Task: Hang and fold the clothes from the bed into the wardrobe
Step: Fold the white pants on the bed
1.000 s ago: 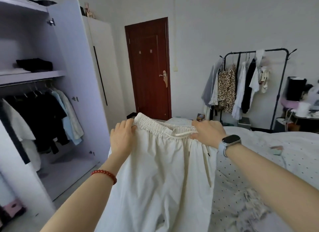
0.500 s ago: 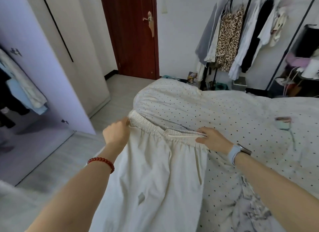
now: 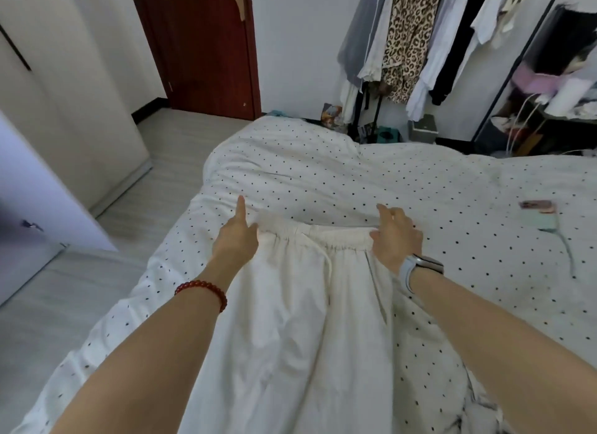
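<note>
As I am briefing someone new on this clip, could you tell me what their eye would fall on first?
Two bare arms reach out from the bottom of the view, the left hand and right hand at either end of the waistband of cream trousers spread on the dotted bed. A phone lies on the bed to the right. Behind, a rack holds hanging clothes, among them a leopard top, beside a red-brown door.

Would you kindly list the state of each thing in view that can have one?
Cream drawstring trousers: laid flat on the bed, waistband held at both ends.
Left hand: gripping the waistband, forefinger extended.
Right hand: gripping the waistband.
Dark red wooden door: closed.
Phone: lying on the polka-dot duvet.
</note>
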### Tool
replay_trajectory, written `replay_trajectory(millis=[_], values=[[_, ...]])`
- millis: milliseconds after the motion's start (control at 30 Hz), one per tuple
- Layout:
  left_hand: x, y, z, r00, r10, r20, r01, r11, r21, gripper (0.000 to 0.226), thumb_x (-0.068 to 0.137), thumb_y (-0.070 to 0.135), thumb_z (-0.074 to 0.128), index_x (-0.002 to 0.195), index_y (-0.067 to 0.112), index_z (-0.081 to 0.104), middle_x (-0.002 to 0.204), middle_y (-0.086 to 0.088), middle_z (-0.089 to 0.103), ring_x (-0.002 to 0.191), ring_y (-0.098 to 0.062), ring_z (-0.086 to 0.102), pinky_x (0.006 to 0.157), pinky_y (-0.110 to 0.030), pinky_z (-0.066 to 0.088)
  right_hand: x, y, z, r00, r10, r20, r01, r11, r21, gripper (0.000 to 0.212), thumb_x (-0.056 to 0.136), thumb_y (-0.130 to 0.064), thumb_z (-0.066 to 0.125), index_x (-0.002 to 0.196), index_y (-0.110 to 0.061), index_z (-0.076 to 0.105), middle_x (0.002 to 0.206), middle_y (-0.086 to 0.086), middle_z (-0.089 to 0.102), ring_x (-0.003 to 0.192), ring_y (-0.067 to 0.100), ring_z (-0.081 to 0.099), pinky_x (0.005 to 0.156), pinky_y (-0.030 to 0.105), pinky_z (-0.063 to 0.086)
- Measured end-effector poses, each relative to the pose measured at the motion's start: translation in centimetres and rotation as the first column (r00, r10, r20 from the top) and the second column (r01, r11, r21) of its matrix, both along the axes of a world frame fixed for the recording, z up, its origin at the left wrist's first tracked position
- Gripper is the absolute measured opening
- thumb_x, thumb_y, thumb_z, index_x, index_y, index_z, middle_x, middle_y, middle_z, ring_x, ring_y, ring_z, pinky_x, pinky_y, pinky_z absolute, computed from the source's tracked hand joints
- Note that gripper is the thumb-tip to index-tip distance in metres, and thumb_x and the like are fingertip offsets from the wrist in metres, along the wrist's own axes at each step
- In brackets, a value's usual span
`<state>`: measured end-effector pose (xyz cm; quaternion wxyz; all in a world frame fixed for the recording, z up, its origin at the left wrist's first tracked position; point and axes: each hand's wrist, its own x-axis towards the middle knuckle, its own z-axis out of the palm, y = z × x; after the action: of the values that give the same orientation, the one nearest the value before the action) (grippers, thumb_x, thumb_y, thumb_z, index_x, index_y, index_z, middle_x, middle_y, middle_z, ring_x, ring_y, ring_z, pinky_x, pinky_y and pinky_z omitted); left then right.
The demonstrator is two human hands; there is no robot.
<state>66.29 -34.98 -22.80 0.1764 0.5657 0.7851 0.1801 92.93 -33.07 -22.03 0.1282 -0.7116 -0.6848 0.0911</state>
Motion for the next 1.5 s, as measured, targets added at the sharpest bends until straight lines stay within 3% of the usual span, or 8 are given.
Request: replay_trajectory(millis=[133, 300, 533, 700, 867, 1067, 1167, 1500], values=[[1.7, -3.5, -6.6, 0.965, -0.214, -0.151, 0.191, 0.969, -0.156, 0.057, 0.100, 0.036, 0.030, 0.150, 0.029, 0.002, 0.156, -0.003, 0.017, 0.143, -0.024, 0.014, 0.115, -0.049, 0.015, -1.9, -4.0, -6.7, 0.992, 0.083, 0.096, -0.066, 0.984, -0.167, 0.054, 0.099, -0.025, 0.035, 0.148, -0.023, 0.013, 0.156, 0.006, 0.007, 0.143, 0.021, 0.007, 0.115, 0.049, 0.004], [2.2, -11.6, -12.5, 0.939, -0.300, -0.170, 0.274, 0.948, -0.163, 0.063, 0.093, 0.053, 0.006, 0.148, 0.026, 0.021, 0.157, -0.005, 0.016, 0.145, -0.027, 0.008, 0.112, -0.058, 0.010, -5.3, -11.4, -11.5, 0.953, 0.285, -0.101, -0.296, 0.948, -0.117, 0.061, 0.092, -0.038, 0.011, 0.141, -0.011, 0.035, 0.149, 0.012, 0.029, 0.139, 0.028, 0.025, 0.113, 0.052, 0.015], [-2.6, -20.1, -15.7, 0.985, 0.156, -0.078, -0.168, 0.967, -0.190, 0.061, 0.097, 0.049, 0.023, 0.150, 0.023, 0.010, 0.158, -0.004, 0.008, 0.145, -0.022, 0.002, 0.113, -0.056, 0.000, -7.1, -16.3, -15.3, 0.933, 0.349, 0.084, -0.314, 0.907, -0.280, 0.059, 0.087, -0.043, 0.030, 0.133, -0.011, 0.050, 0.143, 0.017, 0.041, 0.127, 0.043, 0.043, 0.090, 0.066, 0.041], [-6.7, -23.4, -16.3, 0.923, 0.380, -0.058, -0.374, 0.851, -0.369, 0.063, 0.094, 0.043, 0.043, 0.145, 0.010, 0.025, 0.142, -0.017, 0.039, 0.131, -0.035, 0.035, 0.107, -0.052, 0.024, -8.1, -17.1, -14.5, 0.953, 0.288, 0.097, -0.228, 0.888, -0.399, 0.069, 0.088, -0.043, 0.003, 0.147, -0.014, 0.022, 0.157, 0.009, 0.008, 0.144, 0.034, 0.007, 0.109, 0.064, 0.014], [-10.4, -24.3, -15.2, 0.910, 0.415, 0.011, -0.399, 0.881, -0.253, 0.027, 0.099, 0.026, 0.040, 0.085, 0.006, 0.052, 0.092, -0.018, 0.061, 0.082, -0.029, 0.050, 0.070, -0.035, 0.040, -11.6, -21.0, -12.3, 0.880, 0.471, 0.055, -0.470, 0.882, -0.036, 0.051, 0.090, -0.025, 0.028, 0.135, -0.006, 0.042, 0.143, 0.019, 0.041, 0.134, 0.033, 0.037, 0.107, 0.060, 0.024], [-15.0, -23.2, -13.5, 0.881, 0.469, 0.066, -0.445, 0.868, -0.221, 0.030, 0.099, 0.030, 0.037, 0.111, 0.009, 0.054, 0.104, -0.016, 0.059, 0.094, -0.033, 0.053, 0.071, -0.034, 0.038, -15.5, -27.8, -14.9, 0.696, 0.689, 0.202, -0.633, 0.722, -0.280, 0.044, 0.085, -0.030, 0.034, 0.092, -0.007, 0.071, 0.107, 0.015, 0.066, 0.115, 0.034, 0.056, 0.108, 0.056, 0.018], [-14.6, -26.6, -14.1, 0.908, 0.404, 0.108, -0.339, 0.862, -0.376, 0.047, 0.094, 0.039, 0.049, 0.131, 0.010, 0.044, 0.120, -0.012, 0.056, 0.111, -0.033, 0.052, 0.080, -0.034, 0.041, -15.5, -31.2, -15.8, 0.743, 0.632, 0.223, -0.564, 0.769, -0.301, 0.049, 0.085, -0.033, 0.032, 0.105, -0.006, 0.068, 0.111, 0.019, 0.064, 0.112, 0.039, 0.057, 0.105, 0.056, 0.021], [-18.9, -45.3, -12.2, 0.797, 0.300, 0.524, -0.035, 0.889, -0.457, 0.016, 0.085, 0.016, 0.067, 0.100, 0.013, 0.062, 0.097, -0.003, 0.068, 0.090, -0.022, 0.065, 0.076, -0.033, 0.055, -21.9, -46.1, -15.9, 0.876, 0.472, 0.099, -0.394, 0.820, -0.416, 0.054, 0.077, -0.032, 0.033, 0.112, -0.007, 0.066, 0.127, 0.017, 0.058, 0.121, 0.037, 0.044, 0.096, 0.051, 0.044]])
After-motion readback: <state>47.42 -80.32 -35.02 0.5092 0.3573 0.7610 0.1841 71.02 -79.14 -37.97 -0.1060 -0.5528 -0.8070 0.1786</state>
